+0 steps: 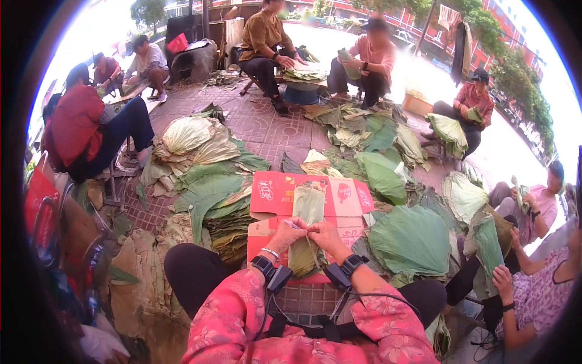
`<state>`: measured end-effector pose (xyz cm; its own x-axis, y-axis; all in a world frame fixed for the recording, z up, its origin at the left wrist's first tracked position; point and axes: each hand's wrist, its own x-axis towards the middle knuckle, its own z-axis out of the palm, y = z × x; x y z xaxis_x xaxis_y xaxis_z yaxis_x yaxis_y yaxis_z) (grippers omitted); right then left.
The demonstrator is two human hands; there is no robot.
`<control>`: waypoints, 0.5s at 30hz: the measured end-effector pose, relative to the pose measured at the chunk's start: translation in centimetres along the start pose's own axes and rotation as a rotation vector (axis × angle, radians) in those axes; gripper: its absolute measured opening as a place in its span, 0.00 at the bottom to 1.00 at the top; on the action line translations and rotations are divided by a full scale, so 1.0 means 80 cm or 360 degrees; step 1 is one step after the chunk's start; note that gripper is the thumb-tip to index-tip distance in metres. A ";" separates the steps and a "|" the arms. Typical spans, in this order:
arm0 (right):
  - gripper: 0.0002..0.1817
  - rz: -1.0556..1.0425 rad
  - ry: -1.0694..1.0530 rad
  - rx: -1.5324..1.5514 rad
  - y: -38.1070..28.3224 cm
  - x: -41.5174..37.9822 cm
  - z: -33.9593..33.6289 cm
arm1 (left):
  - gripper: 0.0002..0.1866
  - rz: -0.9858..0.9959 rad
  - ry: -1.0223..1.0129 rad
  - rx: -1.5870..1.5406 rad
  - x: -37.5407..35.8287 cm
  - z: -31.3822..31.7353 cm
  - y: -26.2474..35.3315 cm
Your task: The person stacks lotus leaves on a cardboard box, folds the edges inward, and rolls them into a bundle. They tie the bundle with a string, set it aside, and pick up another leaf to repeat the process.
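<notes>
A long bundle of folded dried lotus leaf lies lengthwise in front of me on a flattened red cardboard box. My left hand and my right hand meet over the middle of this bundle, fingertips almost touching. Both are closed in a pinch. Something thin and pale shows at the left fingertips, too small to name. What the right fingers pinch is hidden. Below the hands, the bundle's lower end reaches toward my lap.
Stacked lotus leaves lie to the left, and a broad green leaf to the right. Brown leaves spread at the lower left. Several people sit around on low stools, handling leaves; one person's hand holds a folded leaf close on my right.
</notes>
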<state>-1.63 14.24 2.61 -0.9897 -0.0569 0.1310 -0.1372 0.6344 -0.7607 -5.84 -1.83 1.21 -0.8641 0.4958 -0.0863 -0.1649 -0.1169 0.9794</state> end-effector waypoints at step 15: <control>0.07 0.0271 -0.0214 0.0483 -0.004 0.007 -0.007 | 0.07 0.0107 0.0188 0.0074 -0.002 -0.002 0.000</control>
<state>-2.09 14.42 3.25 -0.9931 -0.0837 -0.0827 0.0441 0.3870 -0.9210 -5.77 -2.05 1.23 -0.9229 0.3831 -0.0388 -0.0853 -0.1052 0.9908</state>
